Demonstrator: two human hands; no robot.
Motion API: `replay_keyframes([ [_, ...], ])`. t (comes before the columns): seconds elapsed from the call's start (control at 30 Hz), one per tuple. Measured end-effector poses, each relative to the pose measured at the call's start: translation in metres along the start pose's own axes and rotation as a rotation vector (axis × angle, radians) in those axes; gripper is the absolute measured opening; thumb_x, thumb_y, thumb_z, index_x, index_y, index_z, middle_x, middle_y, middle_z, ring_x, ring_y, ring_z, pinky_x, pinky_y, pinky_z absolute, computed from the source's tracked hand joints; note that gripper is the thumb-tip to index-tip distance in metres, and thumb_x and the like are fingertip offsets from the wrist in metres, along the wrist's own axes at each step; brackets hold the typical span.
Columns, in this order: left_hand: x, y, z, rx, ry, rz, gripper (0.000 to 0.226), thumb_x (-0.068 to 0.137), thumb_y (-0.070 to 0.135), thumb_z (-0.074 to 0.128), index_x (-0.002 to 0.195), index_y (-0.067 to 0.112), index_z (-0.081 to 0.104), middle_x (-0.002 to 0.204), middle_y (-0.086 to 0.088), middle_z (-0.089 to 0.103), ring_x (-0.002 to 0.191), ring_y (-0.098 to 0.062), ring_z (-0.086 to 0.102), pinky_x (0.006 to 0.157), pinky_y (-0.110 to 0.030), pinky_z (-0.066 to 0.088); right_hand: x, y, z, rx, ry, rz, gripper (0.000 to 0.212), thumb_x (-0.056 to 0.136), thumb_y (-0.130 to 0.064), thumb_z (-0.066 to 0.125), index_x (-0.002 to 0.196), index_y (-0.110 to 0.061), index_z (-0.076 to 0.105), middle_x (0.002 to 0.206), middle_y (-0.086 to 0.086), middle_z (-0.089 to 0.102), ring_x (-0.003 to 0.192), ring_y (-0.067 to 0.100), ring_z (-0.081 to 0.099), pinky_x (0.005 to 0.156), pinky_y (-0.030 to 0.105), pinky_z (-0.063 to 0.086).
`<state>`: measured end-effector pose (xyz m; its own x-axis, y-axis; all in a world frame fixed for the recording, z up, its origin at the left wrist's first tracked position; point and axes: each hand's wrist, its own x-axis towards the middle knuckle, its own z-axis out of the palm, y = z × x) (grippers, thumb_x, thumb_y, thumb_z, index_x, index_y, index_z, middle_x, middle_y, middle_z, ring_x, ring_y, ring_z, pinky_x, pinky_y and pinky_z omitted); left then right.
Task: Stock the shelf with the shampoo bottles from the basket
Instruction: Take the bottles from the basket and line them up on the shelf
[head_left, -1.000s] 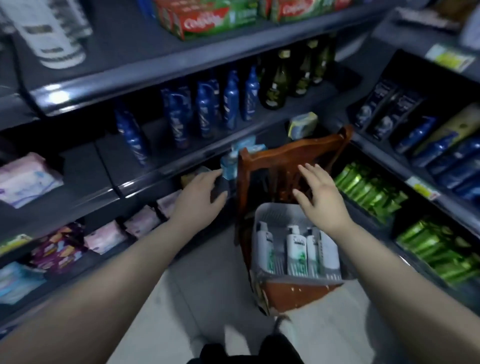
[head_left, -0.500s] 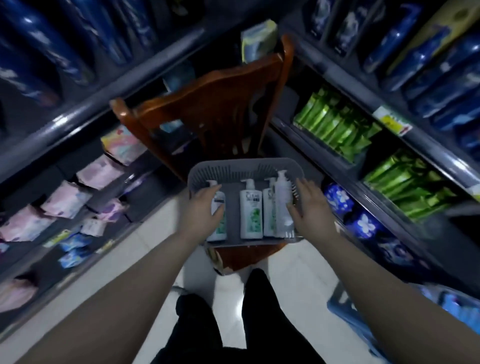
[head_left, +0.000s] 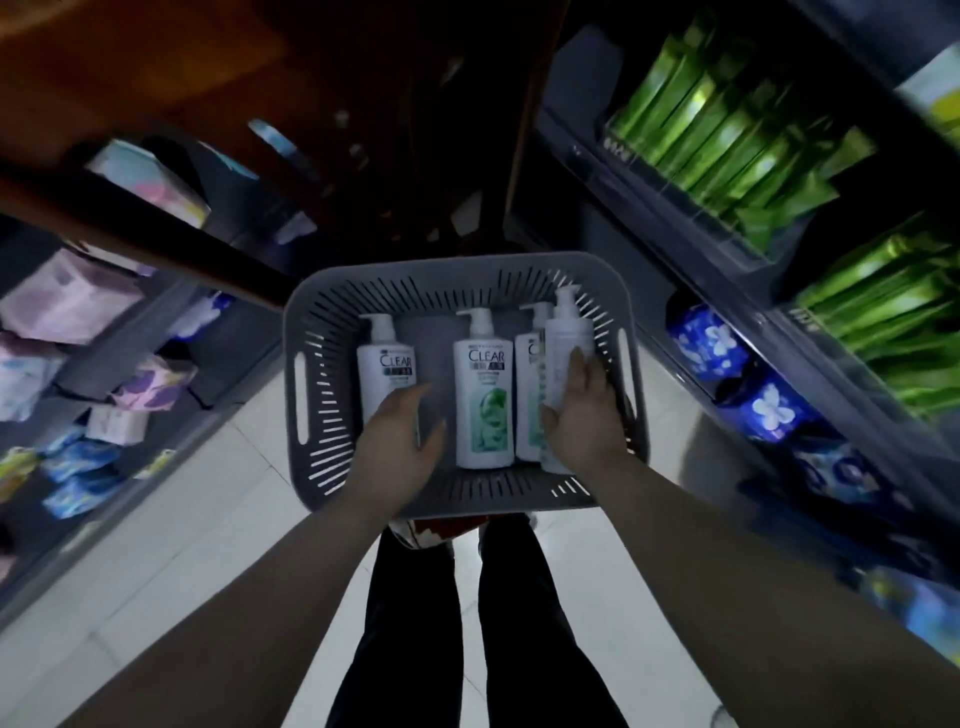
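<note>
Where the shampoo bottles (head_left: 483, 395) sit: all four in the grey slotted basket (head_left: 306, 395), pump heads pointing far, none on a shelf.
Basket: centre of view, in the aisle between two shelf units; blurred back of a wooden chair (head_left: 156, 78) just beyond it.
Left hand (head_left: 397, 441): over the lower half of the leftmost bottle (head_left: 384, 364), fingers curled down, thumb splayed right. Motion blur, so can't tell if the grip has closed.
Right hand (head_left: 582, 415): wrapped round the rightmost bottle (head_left: 566, 332), thumb on its left side, fingers over the top. That bottle is plain side up and overlaps its neighbour.
Middle two: flat, labels up, untouched.
Left shelves: pastel packs (head_left: 67, 301), blurred.
Right shelves: green packs (head_left: 717, 130) far, blue packs with white flowers (head_left: 711, 343) below them.
Floor (head_left: 182, 545): pale tiles; dark trouser legs (head_left: 415, 623) at the near edge.
</note>
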<state>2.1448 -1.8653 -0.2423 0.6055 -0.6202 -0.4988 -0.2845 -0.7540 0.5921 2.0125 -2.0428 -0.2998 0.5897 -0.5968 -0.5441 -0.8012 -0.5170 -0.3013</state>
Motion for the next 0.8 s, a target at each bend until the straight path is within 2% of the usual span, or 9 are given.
replay_keyframes([
  [0.13, 0.013, -0.009, 0.016, -0.090, 0.032, -0.032, 0.048, 0.094, 0.019, 0.058, 0.139, 0.010, 0.046, 0.140, -0.010, 0.050, 0.129, -0.025, 0.046, 0.105, -0.028, 0.035, 0.009, -0.010, 0.022, -0.094, 0.066, 0.058, 0.109, 0.084, -0.044, 0.064, 0.150, -0.013, -0.017, 0.153, 0.029, 0.005, 0.124, 0.045, 0.037, 0.099, 0.044, 0.043],
  [0.23, 0.019, -0.013, 0.024, -0.123, 0.022, -0.063, 0.050, 0.094, 0.019, 0.057, 0.141, 0.010, 0.043, 0.140, -0.009, 0.049, 0.128, -0.022, 0.046, 0.102, -0.022, 0.031, 0.014, -0.015, 0.025, -0.007, 0.093, 0.088, 0.116, 0.078, -0.028, 0.072, 0.149, -0.025, -0.020, 0.151, 0.023, 0.011, 0.113, 0.040, 0.046, 0.086, 0.040, 0.051],
  [0.37, 0.026, -0.009, 0.023, -0.306, 0.004, -0.099, 0.046, 0.094, 0.014, 0.057, 0.139, 0.013, 0.045, 0.123, 0.007, 0.051, 0.109, 0.000, 0.051, 0.092, -0.009, 0.036, 0.011, -0.012, 0.024, 0.569, 0.085, 0.064, 0.120, 0.069, -0.013, 0.076, 0.150, -0.035, -0.010, 0.144, 0.009, 0.034, 0.116, 0.027, 0.052, 0.093, 0.044, 0.051],
  [0.43, 0.034, -0.006, 0.022, -0.511, -0.065, -0.133, 0.043, 0.094, 0.011, 0.057, 0.136, 0.012, 0.046, 0.117, 0.007, 0.054, 0.099, 0.007, 0.052, 0.094, -0.009, 0.042, 0.002, -0.015, 0.017, 0.922, 0.006, 0.085, 0.121, 0.071, -0.004, 0.077, 0.151, -0.037, -0.007, 0.137, -0.003, 0.046, 0.116, 0.011, 0.056, 0.093, 0.035, 0.053],
  [0.5, 0.045, -0.008, 0.024, -0.651, -0.165, -0.210, 0.044, 0.094, 0.025, 0.058, 0.136, 0.016, 0.048, 0.125, 0.002, 0.057, 0.110, -0.004, 0.056, 0.108, -0.030, 0.041, -0.011, -0.023, 0.010, 1.104, -0.079, 0.104, 0.113, 0.075, 0.002, 0.075, 0.152, -0.037, 0.000, 0.126, -0.013, 0.052, 0.106, -0.002, 0.059, 0.086, 0.025, 0.054],
  [0.57, 0.054, -0.003, 0.021, -0.884, -0.293, -0.349, 0.055, 0.090, 0.048, 0.057, 0.135, 0.018, 0.052, 0.131, -0.003, 0.060, 0.120, -0.017, 0.056, 0.110, -0.043, 0.038, -0.021, -0.032, 0.007, 1.268, -0.170, 0.115, 0.099, 0.075, -0.003, 0.076, 0.150, -0.034, 0.019, 0.125, -0.006, 0.058, 0.105, 0.006, 0.064, 0.087, 0.034, 0.055],
  [0.63, 0.059, 0.003, 0.017, -1.136, -0.389, -0.488, 0.060, 0.090, 0.059, 0.047, 0.132, 0.017, 0.057, 0.127, -0.010, 0.064, 0.118, -0.026, 0.059, 0.107, -0.048, 0.040, -0.027, -0.042, 0.005, 1.339, -0.256, 0.089, 0.081, 0.071, -0.014, 0.076, 0.141, -0.029, 0.039, 0.128, 0.002, 0.060, 0.112, 0.017, 0.063, 0.090, 0.041, 0.053],
  [0.73, 0.063, -0.001, 0.013, -1.221, -0.429, -0.525, 0.072, 0.085, 0.069, 0.040, 0.129, 0.016, 0.060, 0.123, -0.013, 0.066, 0.114, -0.028, 0.062, 0.100, -0.046, 0.046, -0.025, -0.051, 0.001, 1.076, -0.230, -0.027, 0.053, 0.083, -0.027, 0.071, 0.132, -0.022, 0.055, 0.131, 0.002, 0.055, 0.121, 0.015, 0.054, 0.101, 0.036, 0.047],
  [0.8, 0.064, -0.004, 0.009, -1.179, -0.423, -0.486, 0.074, 0.075, 0.071, 0.042, 0.123, 0.019, 0.063, 0.118, -0.008, 0.069, 0.110, -0.023, 0.065, 0.094, -0.042, 0.049, -0.016, -0.049, 0.003, 0.871, -0.119, -0.054, 0.036, 0.093, -0.026, 0.061, 0.127, -0.015, 0.060, 0.131, 0.002, 0.047, 0.127, 0.015, 0.044, 0.108, 0.024, 0.036],
])
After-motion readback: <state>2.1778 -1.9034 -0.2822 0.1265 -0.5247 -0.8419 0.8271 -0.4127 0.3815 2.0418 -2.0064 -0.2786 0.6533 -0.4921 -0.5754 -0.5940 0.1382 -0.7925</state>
